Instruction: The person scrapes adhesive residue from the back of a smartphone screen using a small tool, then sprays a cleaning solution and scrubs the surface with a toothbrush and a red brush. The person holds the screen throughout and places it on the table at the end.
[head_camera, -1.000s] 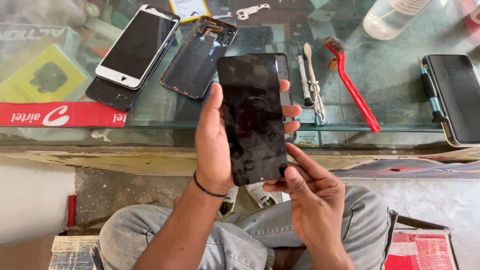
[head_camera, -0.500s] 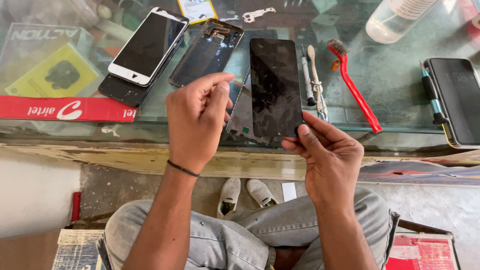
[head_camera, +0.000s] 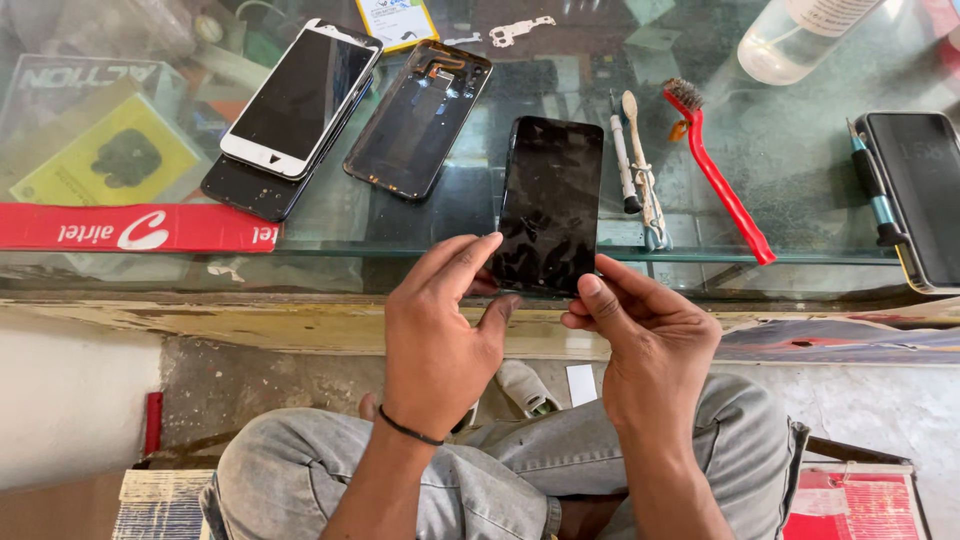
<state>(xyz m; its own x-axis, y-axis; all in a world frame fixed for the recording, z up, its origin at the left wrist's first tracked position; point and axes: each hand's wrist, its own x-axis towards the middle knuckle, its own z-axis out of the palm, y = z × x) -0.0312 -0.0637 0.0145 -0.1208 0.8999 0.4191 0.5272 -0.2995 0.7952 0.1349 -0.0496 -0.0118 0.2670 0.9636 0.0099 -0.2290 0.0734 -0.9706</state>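
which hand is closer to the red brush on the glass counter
Right. The right hand holds the black phone screen's lower edge, below and left of the red brush; the left hand is farther left, beyond the screen.

A phone repair shop: a glass counter (head_camera: 420, 250) strewn with opened phones (head_camera: 418, 118), brushes (head_camera: 715, 170) and small tools (head_camera: 640, 170).

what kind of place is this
Most likely a phone repair stall. Both hands hold a black phone screen over a glass counter; on it lie an opened phone shell, a white-framed phone and a red brush.
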